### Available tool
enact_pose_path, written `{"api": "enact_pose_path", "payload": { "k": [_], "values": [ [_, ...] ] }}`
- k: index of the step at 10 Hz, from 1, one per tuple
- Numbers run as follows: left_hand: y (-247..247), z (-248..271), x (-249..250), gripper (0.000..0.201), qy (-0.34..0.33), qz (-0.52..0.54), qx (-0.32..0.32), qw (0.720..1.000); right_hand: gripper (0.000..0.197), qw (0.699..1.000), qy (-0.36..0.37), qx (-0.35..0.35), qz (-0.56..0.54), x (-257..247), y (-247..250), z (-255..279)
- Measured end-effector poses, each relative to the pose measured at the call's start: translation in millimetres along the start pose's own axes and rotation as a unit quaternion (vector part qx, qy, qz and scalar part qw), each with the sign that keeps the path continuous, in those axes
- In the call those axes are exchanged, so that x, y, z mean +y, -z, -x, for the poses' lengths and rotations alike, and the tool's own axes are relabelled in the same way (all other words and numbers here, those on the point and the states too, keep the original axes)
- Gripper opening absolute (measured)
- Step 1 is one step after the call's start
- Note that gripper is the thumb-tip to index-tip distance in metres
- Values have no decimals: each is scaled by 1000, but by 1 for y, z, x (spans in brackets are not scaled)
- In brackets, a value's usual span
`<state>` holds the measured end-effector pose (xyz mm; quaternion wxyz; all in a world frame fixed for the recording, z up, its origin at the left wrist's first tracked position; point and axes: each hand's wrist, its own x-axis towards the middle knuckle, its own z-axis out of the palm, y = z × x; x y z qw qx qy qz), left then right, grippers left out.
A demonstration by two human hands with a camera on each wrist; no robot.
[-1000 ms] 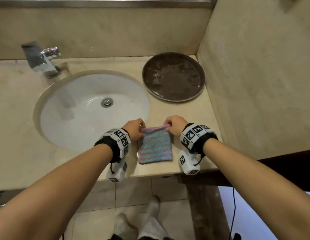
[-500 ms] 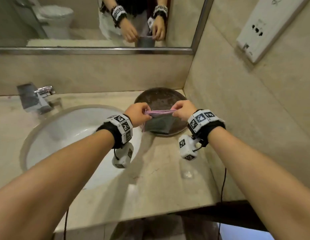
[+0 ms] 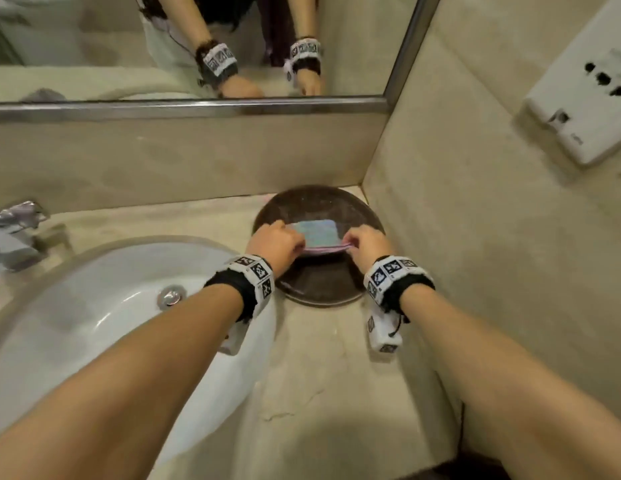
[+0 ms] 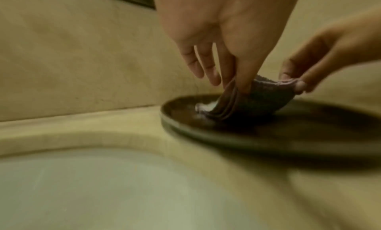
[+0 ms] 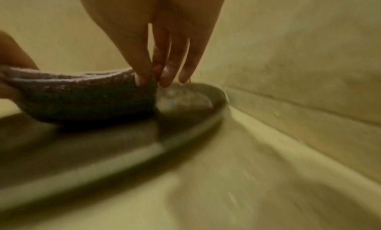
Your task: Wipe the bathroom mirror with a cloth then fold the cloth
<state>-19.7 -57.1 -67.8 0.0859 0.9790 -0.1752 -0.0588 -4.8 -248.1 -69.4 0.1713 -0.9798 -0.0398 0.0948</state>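
The folded striped cloth (image 3: 317,233) lies over the round brown tray (image 3: 319,289) in the counter's back right corner. My left hand (image 3: 278,242) pinches its near left corner and my right hand (image 3: 366,244) pinches its near right corner. In the left wrist view the cloth (image 4: 257,101) sags down onto the tray (image 4: 268,135) between my left hand (image 4: 237,80) and my right hand (image 4: 299,81). The right wrist view shows my right hand (image 5: 152,80) holding the cloth (image 5: 86,96), whose far part touches the tray (image 5: 185,127). The mirror (image 3: 163,46) hangs above the backsplash.
A white basin (image 3: 111,323) is sunk in the beige counter (image 3: 337,393) to the left, with a chrome tap (image 3: 14,233) behind it. The side wall (image 3: 492,254) stands close on the right and carries a white socket plate (image 3: 586,95).
Both hands lifted the folded cloth from the counter's front edge and carried it back and right onto the brown tray. The head view tilted up, bringing the mirror into sight.
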Motion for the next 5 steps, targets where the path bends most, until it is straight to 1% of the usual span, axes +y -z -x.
{"api": "enact_pose_path", "payload": {
  "k": [1,2,3,4,5],
  "values": [
    [-38,9,0,28,-19,-29,-59,998,18,996,-9,-77,40,11,-29,7],
    [-42,11,1,26,-10,-16,-53,998,17,993,-9,-93,66,9,-27,5],
    [-32,10,7,30,-13,-43,-90,995,20,982,17,-134,134,3,-16,4],
    [-21,14,12,36,-7,-29,-152,988,27,969,23,-187,160,2,-11,8],
    [-4,18,9,36,31,25,-147,988,29,977,24,-182,112,-3,4,13]
  ]
}}
